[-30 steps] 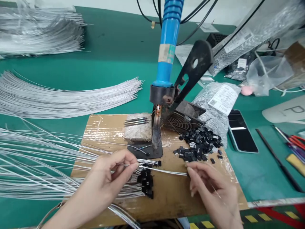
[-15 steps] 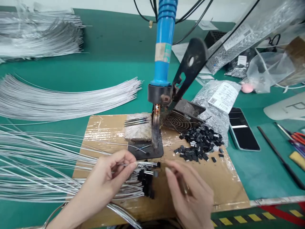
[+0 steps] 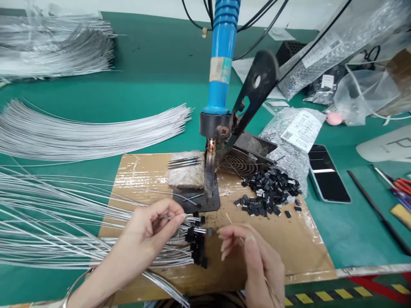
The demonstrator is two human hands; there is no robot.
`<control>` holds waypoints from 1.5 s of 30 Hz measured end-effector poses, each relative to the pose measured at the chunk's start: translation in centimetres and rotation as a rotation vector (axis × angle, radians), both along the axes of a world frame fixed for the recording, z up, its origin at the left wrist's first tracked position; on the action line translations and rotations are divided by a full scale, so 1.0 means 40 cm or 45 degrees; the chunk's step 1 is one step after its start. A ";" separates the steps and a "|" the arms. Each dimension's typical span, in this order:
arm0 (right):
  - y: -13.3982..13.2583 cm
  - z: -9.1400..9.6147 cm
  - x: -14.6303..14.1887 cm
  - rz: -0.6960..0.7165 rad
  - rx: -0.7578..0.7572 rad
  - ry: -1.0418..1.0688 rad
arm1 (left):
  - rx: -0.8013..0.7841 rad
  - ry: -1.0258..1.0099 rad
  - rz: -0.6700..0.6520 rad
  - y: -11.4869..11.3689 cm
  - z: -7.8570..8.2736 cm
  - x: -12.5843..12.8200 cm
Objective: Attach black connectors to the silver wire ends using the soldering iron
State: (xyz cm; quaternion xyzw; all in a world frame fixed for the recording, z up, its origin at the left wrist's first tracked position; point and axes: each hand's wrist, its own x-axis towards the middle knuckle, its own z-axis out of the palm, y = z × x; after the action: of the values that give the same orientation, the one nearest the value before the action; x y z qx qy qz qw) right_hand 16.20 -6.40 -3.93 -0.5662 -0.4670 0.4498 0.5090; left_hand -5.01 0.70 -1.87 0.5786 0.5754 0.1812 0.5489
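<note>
Between thumb and forefinger, my left hand [image 3: 160, 233] pinches thin white wires [image 3: 190, 217] that end in a small black connector [image 3: 201, 220]. Just below its fingertips, more wire ends with black connectors [image 3: 197, 252] lie bunched on the cardboard. To the right, apart from them, my right hand [image 3: 252, 261] holds a thin pale stick-like tool [image 3: 228, 218] under the thumb; most of it is hidden, and its fingers are curved. Beyond both hands, a blue-handled hot tool [image 3: 221, 77] stands in a black holder, its metal tip [image 3: 209, 177] pointing down over a dark base plate [image 3: 212, 205].
A pile of small black connector pieces [image 3: 272, 190] lies on the cardboard [image 3: 305, 256] at right. White wire bundles [image 3: 96, 137] spread leftward. A coiled stand [image 3: 239, 162] is behind the hot tool. A phone [image 3: 329, 173] and a dark rod [image 3: 379, 214] lie farther right.
My right hand has drawn back down and away from the connectors, turning so its fingers point left. The connector at my left fingertips has shifted slightly left.
</note>
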 end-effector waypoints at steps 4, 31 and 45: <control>0.008 0.009 -0.017 0.151 -0.144 0.191 | 0.008 -0.002 -0.012 0.002 -0.008 0.002; 0.056 0.023 -0.012 -0.005 -0.304 0.299 | 0.157 0.032 0.027 -0.009 0.020 0.041; 0.078 0.022 -0.041 0.076 -0.390 0.612 | 0.136 -0.018 0.080 -0.008 0.040 0.064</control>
State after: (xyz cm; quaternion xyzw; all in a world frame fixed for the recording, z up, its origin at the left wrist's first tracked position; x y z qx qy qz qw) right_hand 14.54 -3.28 -3.06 -0.4995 -0.2762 0.6512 0.5002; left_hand -2.44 0.38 -0.28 0.5874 0.5788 0.2329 0.5155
